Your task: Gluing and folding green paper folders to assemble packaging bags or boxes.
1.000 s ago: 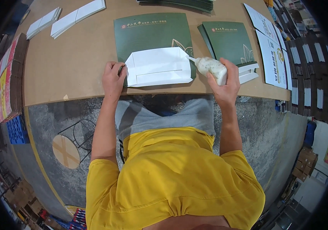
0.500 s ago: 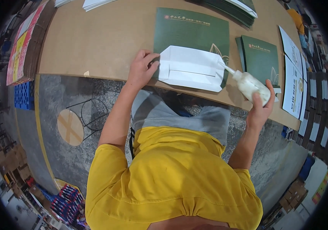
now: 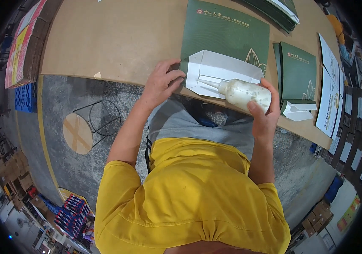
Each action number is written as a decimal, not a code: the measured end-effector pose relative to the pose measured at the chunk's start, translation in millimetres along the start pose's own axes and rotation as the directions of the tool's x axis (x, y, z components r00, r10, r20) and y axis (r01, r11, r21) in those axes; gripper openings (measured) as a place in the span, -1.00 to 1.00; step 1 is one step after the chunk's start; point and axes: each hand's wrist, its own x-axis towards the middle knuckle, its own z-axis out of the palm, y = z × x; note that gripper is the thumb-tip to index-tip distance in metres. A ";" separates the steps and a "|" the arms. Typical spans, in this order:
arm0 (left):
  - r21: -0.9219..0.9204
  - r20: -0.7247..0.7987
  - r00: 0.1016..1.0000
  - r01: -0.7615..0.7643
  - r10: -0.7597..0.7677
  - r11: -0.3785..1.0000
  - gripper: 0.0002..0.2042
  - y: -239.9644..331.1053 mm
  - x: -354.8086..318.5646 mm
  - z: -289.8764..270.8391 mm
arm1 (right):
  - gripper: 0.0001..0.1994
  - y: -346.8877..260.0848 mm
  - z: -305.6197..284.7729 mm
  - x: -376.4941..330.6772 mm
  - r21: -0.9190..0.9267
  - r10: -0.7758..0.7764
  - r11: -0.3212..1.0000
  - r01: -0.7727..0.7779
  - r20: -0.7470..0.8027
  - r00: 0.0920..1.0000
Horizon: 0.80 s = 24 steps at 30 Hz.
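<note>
A green paper bag [image 3: 227, 31] lies flat on the table, its near end folded out into a white bottom flap [image 3: 215, 61]. My right hand [image 3: 266, 112] is wrapped round a translucent squeeze bottle [image 3: 244, 94] of whitish glue. The bottle is tilted on its side, and its long thin nozzle points left over the near part of the white flap. Whether the tip touches the paper, I cannot tell. At the flap's left end rests my left hand [image 3: 162, 82], fingers bent and apart, fingertips by the paper's edge with nothing gripped.
Smaller green bags [image 3: 298, 70] lie to the right, one with a white folded end. Beyond them are white printed sheets [image 3: 328, 91]. A stack of green bags [image 3: 274, 12] stands at the back. Bundled cardboard [image 3: 24, 46] sits at the table's left end; a round stool [image 3: 77, 133] is on the floor.
The glue bottle in my right hand has moved left, its nozzle going from the flap's right end towards its left. My left hand stays by the flap's left end. The view has shifted slightly.
</note>
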 end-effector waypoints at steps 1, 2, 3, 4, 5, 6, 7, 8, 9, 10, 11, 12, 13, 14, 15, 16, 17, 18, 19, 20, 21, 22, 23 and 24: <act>-0.002 0.000 1.000 0.003 -0.003 1.000 -0.74 1.3 0.0 -0.6 | -0.37 -2.8 2.5 0.2 -0.105 -0.045 0.993 0.047 0.027 0.999; 0.003 0.001 1.000 0.005 -0.005 1.000 -0.75 3.4 0.2 -1.5 | -0.37 -4.8 4.3 0.5 -0.208 -0.086 0.973 0.097 0.059 0.995; 0.006 0.002 1.000 0.007 -0.007 1.000 -0.77 5.8 0.8 -2.8 | -0.37 -6.0 5.5 0.5 -0.210 -0.084 0.973 0.095 0.059 0.995; 0.004 0.002 1.000 0.009 -0.009 1.000 -0.77 7.0 1.2 -4.1 | -0.38 -7.0 6.7 0.9 -0.213 -0.091 0.972 0.104 0.067 0.994; 0.005 0.018 1.000 0.012 -0.012 1.000 -0.75 8.0 1.6 -5.3 | -0.38 -7.8 7.5 1.1 -0.215 -0.099 0.970 0.113 0.074 0.992; 0.005 0.033 0.999 0.015 -0.015 1.000 -0.74 8.6 1.1 -6.1 | -0.38 -8.6 8.1 0.8 -0.217 -0.097 0.970 0.111 0.076 0.992; 0.004 0.032 0.999 0.017 -0.017 1.000 -0.74 8.5 0.6 -6.3 | -0.37 -9.3 8.7 0.4 -0.234 -0.098 0.965 0.115 0.083 0.992; 0.013 0.043 0.999 0.010 -0.010 1.000 -0.73 7.9 0.5 -6.5 | -0.37 -9.9 9.4 0.2 -0.251 -0.098 0.961 0.118 0.091 0.991; 0.023 0.055 0.998 0.001 -0.003 1.000 -0.72 7.7 0.6 -6.1 | -0.37 -9.8 10.1 -0.5 -0.251 -0.096 0.961 0.117 0.092 0.991; 0.022 0.056 0.998 0.003 -0.005 1.000 -0.72 7.9 0.7 -5.7 | -0.37 -9.6 11.5 -1.2 -0.262 -0.096 0.958 0.120 0.102 0.990; 0.019 0.063 0.998 0.004 -0.005 1.000 -0.71 8.3 1.1 -5.4 | -0.36 -9.3 12.1 -1.5 -0.272 -0.096 0.954 0.123 0.111 0.989; 0.016 0.069 0.998 0.005 -0.006 1.000 -0.70 8.4 1.0 -5.5 | -0.36 -7.8 12.4 -1.7 -0.273 -0.093 0.954 0.122 0.114 0.989; 0.015 0.068 0.998 0.009 -0.010 1.000 -0.70 8.2 0.7 -5.5 | -0.36 -5.2 12.6 -1.7 -0.305 -0.109 0.941 0.146 0.135 0.985; 0.025 0.065 0.998 -0.005 0.003 1.000 -0.70 8.0 0.4 -5.5 | -0.36 -3.6 12.9 -1.5 -0.335 -0.124 0.927 0.171 0.156 0.980; 0.036 0.061 0.998 -0.017 0.015 0.999 -0.69 7.5 -0.1 -5.2 | -0.36 -3.8 13.7 -0.9 -0.336 -0.122 0.926 0.170 0.160 0.980; 0.035 0.059 0.998 -0.013 0.011 0.999 -0.69 7.1 -0.5 -4.4 | -0.36 -4.5 14.9 -0.2 -0.364 -0.142 0.909 0.202 0.185 0.972; 0.035 0.053 0.998 -0.018 0.016 0.999 -0.68 6.8 -0.9 -3.4 | -0.36 -5.0 16.2 0.4 -0.390 -0.160 0.891 0.234 0.211 0.964; 0.035 0.047 0.999 -0.025 0.023 0.999 -0.67 6.6 -0.9 -2.7 | -0.36 -5.5 17.4 1.2 -0.392 -0.158 0.890 0.232 0.213 0.964; 0.033 0.047 0.999 -0.022 0.020 0.999 -0.67 6.6 -0.8 -2.6 | -0.37 -5.8 18.9 2.0 -0.407 -0.170 0.877 0.256 0.235 0.957; 0.032 0.046 0.999 -0.026 0.025 0.999 -0.66 6.8 -0.6 -2.9 | -0.38 -6.0 20.4 2.6 -0.422 -0.182 0.863 0.279 0.257 0.949; 0.031 0.046 0.999 -0.031 0.030 0.999 -0.66 7.0 -0.1 -3.2 | -0.38 -6.1 22.0 3.7 -0.423 -0.179 0.862 0.278 0.259 0.949; 0.029 0.044 0.999 -0.028 0.027 0.999 -0.66 7.2 0.0 -3.6 | -0.38 -6.2 23.7 4.7 -0.451 -0.215 0.830 0.329 0.286 0.934; 0.016 0.054 0.998 -0.017 0.016 1.000 -0.67 7.6 0.1 -3.9 | -0.39 -6.2 25.2 5.2 -0.477 -0.248 0.794 0.378 0.313 0.917; 0.003 0.064 0.998 -0.005 0.005 1.000 -0.68 7.5 -0.3 -3.9 | -0.39 -6.1 26.6 5.3 -0.478 -0.246 0.793 0.378 0.316 0.916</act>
